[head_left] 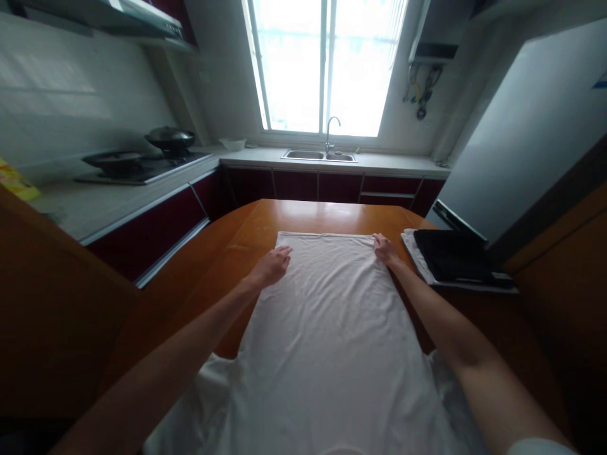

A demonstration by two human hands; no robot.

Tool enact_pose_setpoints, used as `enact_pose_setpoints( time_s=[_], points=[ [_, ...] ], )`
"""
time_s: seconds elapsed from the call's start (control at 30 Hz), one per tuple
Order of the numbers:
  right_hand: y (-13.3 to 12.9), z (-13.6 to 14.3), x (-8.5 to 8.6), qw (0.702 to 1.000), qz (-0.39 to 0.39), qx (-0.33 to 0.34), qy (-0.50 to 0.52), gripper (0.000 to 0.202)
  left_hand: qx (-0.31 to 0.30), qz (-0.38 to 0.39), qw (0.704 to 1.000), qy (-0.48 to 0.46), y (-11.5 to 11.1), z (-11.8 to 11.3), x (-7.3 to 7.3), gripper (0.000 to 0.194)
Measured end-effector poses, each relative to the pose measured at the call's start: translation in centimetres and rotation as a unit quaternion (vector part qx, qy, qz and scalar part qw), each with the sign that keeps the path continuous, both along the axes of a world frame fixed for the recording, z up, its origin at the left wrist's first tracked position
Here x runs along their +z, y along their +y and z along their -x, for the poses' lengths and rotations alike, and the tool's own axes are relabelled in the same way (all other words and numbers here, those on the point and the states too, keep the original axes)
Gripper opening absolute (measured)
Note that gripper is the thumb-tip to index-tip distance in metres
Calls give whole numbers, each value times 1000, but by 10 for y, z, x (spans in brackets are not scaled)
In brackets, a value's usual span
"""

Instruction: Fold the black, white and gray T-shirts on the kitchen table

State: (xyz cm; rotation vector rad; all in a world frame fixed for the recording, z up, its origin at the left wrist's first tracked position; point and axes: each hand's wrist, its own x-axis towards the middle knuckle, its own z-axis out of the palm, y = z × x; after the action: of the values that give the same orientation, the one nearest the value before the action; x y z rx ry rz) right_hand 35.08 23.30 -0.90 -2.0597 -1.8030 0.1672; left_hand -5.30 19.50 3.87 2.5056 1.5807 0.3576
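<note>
A white T-shirt lies spread on the wooden table, its hem at the far side and its neckline at the bottom edge of the view. Soft wrinkles run across the cloth, and a sleeve spreads out on each side near me. Over the shirt's left edge, a little short of the far left corner, is my left hand, its fingers loosely extended toward the cloth. At the far right corner, my right hand has its fingers closed on the hem.
Folded black clothing rests on folded white cloth at the table's right. Beyond the table are a counter with a sink and tap. Pans stand on the stove at left; a refrigerator stands at right.
</note>
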Motion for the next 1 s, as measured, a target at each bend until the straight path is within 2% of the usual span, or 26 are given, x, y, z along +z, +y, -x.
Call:
enact_pose_setpoints(
  time_s=[0.07,0.13,0.2,0.3,0.47,0.67,0.9,1.0],
  points=[
    [-2,-4,-4,1000,3,18,2,55,28,9,999,41,42,-5,-7,56],
    [-3,-6,-10,999,6,33,1,54,36,27,996,71,72,-6,-18,59],
    [-3,-7,-16,999,6,37,0,54,36,36,995,88,92,-3,-30,62],
    [-1,-8,-23,999,8,30,-11,55,38,31,994,102,109,6,-41,65],
    [2,-7,-26,998,36,30,-51,58,47,36,994,93,116,13,-46,72],
    [4,-11,-17,991,104,23,-75,69,67,58,990,107,119,14,-44,81],
    [8,-17,-12,987,130,31,-90,76,82,59,990,100,128,14,-45,82],
    [12,-15,-6,986,138,37,-87,78,85,76,988,104,128,12,-40,82]
  ],
)
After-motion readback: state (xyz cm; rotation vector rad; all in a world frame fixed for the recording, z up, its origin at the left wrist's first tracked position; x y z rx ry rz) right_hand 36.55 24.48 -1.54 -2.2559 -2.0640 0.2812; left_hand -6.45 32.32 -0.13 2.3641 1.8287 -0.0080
